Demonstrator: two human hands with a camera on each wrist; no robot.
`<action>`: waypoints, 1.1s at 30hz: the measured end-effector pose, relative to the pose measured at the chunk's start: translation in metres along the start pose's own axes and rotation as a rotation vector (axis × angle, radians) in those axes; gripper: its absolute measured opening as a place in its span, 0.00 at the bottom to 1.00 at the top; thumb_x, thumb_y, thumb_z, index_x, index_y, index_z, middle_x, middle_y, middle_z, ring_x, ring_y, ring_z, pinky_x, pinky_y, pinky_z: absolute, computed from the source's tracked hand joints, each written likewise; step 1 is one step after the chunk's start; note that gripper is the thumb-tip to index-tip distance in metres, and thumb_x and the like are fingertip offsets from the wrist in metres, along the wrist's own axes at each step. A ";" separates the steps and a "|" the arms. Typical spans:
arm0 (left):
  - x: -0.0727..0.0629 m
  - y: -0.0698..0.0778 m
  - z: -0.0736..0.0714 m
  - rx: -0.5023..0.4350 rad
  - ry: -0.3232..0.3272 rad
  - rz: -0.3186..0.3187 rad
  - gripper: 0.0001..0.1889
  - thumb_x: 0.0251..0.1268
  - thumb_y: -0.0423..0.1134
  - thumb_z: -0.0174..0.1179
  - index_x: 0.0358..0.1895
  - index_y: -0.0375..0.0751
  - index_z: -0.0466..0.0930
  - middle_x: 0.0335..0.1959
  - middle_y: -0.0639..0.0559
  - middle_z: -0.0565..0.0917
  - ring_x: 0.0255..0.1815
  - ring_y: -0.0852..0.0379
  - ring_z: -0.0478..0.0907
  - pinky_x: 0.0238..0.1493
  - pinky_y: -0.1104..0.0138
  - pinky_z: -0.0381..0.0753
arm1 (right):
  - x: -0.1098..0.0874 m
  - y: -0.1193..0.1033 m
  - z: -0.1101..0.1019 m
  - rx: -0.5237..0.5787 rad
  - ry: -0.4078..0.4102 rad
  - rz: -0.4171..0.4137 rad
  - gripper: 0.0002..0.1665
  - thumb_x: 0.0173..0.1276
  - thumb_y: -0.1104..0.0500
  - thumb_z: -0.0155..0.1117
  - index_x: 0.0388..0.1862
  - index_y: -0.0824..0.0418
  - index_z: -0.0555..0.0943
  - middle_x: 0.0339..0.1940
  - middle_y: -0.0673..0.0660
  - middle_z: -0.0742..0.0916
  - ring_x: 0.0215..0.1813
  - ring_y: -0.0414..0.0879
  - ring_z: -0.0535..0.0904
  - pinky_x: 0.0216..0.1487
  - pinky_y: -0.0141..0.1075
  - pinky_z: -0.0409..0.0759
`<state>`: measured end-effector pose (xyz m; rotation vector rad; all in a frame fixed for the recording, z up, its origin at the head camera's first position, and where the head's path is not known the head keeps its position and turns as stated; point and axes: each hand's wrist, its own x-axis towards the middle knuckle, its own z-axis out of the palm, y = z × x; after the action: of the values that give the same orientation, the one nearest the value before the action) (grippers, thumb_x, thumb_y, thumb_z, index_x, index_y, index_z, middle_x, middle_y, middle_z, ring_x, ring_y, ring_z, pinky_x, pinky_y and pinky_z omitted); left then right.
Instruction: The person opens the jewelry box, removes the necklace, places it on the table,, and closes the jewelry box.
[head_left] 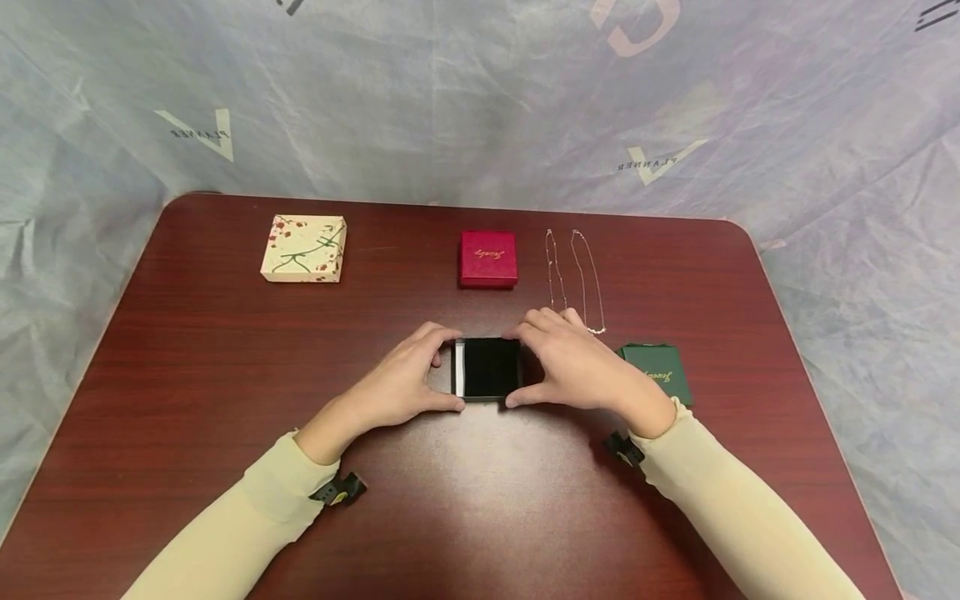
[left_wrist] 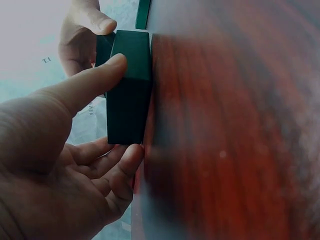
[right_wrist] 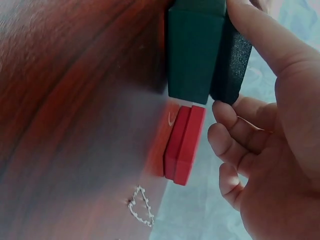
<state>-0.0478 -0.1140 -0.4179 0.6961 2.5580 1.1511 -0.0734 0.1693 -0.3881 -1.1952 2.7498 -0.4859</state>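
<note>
A green jewelry box base (left_wrist: 127,100) sits in front of me, its lid off. My left hand (head_left: 397,383) grips the base at its left end, thumb on the near side and fingers on the far side. A black foam insert (head_left: 491,367) stands partly raised above the rim, seen from the side in the right wrist view. My right hand (head_left: 573,362) pinches that insert between thumb and fingers. At the left end of the box a white strip (head_left: 460,368) shows beside the insert. The green lid (head_left: 660,371) lies to the right, partly behind my right wrist.
Beyond the hands stands a red jewelry box (head_left: 487,258). Two thin necklaces, one on the left (head_left: 557,267) and one on the right (head_left: 592,275), lie stretched out beside it. A cream floral box (head_left: 303,250) is at the back left. Grey cloth (head_left: 450,100) hangs behind the table.
</note>
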 end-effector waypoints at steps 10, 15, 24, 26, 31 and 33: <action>0.002 0.000 0.001 0.010 0.000 0.005 0.47 0.50 0.43 0.86 0.73 0.35 0.72 0.59 0.47 0.77 0.50 0.50 0.77 0.50 0.57 0.78 | 0.004 -0.002 0.007 0.013 0.024 -0.002 0.48 0.50 0.32 0.86 0.61 0.58 0.79 0.52 0.50 0.82 0.54 0.47 0.75 0.50 0.45 0.64; 0.001 0.000 0.001 0.005 0.005 0.000 0.47 0.50 0.43 0.86 0.73 0.35 0.72 0.59 0.47 0.77 0.50 0.50 0.77 0.50 0.57 0.78 | 0.003 -0.001 0.010 0.003 0.061 -0.037 0.43 0.51 0.33 0.86 0.57 0.55 0.79 0.51 0.48 0.81 0.53 0.48 0.74 0.50 0.47 0.65; 0.000 0.000 0.001 0.004 -0.001 -0.015 0.47 0.51 0.43 0.86 0.74 0.36 0.71 0.59 0.48 0.76 0.51 0.50 0.76 0.50 0.57 0.78 | -0.001 0.000 0.016 -0.010 0.077 -0.076 0.34 0.55 0.33 0.84 0.54 0.48 0.83 0.53 0.50 0.79 0.55 0.49 0.73 0.49 0.46 0.65; 0.000 0.000 0.001 0.004 -0.003 -0.016 0.47 0.51 0.43 0.86 0.74 0.36 0.71 0.59 0.48 0.76 0.51 0.50 0.76 0.50 0.57 0.78 | -0.002 0.000 0.017 -0.011 0.077 -0.078 0.33 0.56 0.33 0.83 0.54 0.47 0.84 0.54 0.51 0.79 0.56 0.50 0.72 0.50 0.47 0.65; 0.000 -0.001 0.001 0.007 -0.006 -0.016 0.46 0.51 0.43 0.85 0.74 0.36 0.71 0.59 0.48 0.76 0.51 0.51 0.76 0.50 0.57 0.78 | -0.005 0.000 0.019 -0.024 0.082 -0.088 0.31 0.58 0.33 0.82 0.54 0.47 0.85 0.57 0.53 0.79 0.58 0.51 0.72 0.51 0.47 0.67; 0.000 -0.001 0.001 0.007 -0.005 -0.013 0.46 0.52 0.43 0.85 0.74 0.36 0.71 0.60 0.49 0.76 0.51 0.51 0.76 0.50 0.57 0.78 | -0.005 0.000 0.020 -0.029 0.086 -0.091 0.31 0.58 0.33 0.82 0.54 0.47 0.86 0.58 0.54 0.79 0.58 0.52 0.72 0.52 0.48 0.67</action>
<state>-0.0477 -0.1138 -0.4193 0.6815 2.5598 1.1361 -0.0657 0.1685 -0.4068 -1.3417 2.7921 -0.5203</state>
